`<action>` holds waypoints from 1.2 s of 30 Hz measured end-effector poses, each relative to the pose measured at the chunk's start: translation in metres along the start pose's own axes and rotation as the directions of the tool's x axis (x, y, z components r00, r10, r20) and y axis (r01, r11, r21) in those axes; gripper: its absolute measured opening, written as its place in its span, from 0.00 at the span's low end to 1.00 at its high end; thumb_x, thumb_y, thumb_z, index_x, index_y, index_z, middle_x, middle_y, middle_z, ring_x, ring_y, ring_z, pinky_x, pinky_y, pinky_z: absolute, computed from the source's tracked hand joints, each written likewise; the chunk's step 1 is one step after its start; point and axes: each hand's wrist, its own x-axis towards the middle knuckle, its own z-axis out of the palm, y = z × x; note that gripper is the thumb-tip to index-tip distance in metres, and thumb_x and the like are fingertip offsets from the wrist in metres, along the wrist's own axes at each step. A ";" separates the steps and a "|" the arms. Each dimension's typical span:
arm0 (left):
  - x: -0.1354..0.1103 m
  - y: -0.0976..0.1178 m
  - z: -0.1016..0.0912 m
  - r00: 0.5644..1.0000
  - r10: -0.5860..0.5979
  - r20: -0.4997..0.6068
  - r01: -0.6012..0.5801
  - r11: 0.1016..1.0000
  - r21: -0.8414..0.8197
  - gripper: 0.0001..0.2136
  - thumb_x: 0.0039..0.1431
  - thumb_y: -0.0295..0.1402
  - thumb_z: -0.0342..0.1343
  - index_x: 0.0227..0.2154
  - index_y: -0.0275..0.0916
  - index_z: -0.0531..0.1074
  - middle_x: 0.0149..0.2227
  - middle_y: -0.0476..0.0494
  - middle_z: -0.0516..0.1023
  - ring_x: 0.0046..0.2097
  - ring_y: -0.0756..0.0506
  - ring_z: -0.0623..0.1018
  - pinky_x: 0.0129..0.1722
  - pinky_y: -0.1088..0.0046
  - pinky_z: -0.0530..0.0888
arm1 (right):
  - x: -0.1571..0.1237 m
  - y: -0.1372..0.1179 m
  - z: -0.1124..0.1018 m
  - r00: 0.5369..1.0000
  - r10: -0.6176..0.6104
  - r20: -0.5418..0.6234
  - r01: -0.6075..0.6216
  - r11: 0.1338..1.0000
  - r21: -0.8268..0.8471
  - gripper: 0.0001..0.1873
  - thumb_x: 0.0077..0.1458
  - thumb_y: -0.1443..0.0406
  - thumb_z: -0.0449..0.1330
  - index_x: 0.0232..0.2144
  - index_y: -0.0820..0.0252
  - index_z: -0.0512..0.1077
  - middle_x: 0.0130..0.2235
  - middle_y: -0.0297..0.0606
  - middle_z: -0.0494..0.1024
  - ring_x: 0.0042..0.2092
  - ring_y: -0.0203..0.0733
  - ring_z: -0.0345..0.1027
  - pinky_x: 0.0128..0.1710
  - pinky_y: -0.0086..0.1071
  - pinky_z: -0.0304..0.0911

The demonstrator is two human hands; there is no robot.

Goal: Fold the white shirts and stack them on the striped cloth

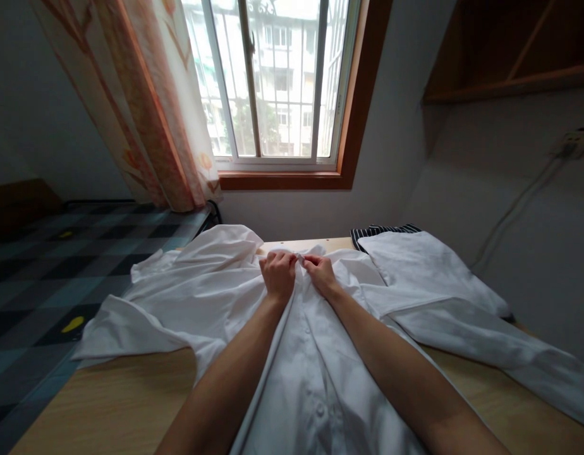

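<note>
A white button-up shirt [292, 366] lies spread on a wooden table, its collar end toward the window and its sleeves stretched out to both sides. Near the collar, my left hand [279, 273] has its fingers closed on the shirt's edge. Right beside it, my right hand [319, 272] pinches the cloth between thumb and finger, and the two hands nearly meet. Small buttons run down the front placket below them. Whether a button sits between my fingertips is too small to tell.
Folded white cloth [425, 265] lies on a black striped fabric [384, 232] at the table's back right. To the left is a bed with a checked cover [40, 303]. A curtain [145, 114] hangs by the window. Bare wood [131, 392] shows at the table's front left.
</note>
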 end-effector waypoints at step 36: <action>0.006 -0.005 0.012 0.983 -0.173 0.062 0.182 0.870 -0.458 0.04 0.53 0.29 0.60 0.28 0.40 0.80 0.29 0.46 0.82 0.33 0.46 0.77 0.38 0.70 0.72 | 0.002 -0.020 -0.009 0.954 -0.298 0.001 0.269 0.859 -0.436 0.07 0.49 0.64 0.62 0.30 0.59 0.80 0.41 0.41 0.71 0.43 0.43 0.67 0.44 0.34 0.64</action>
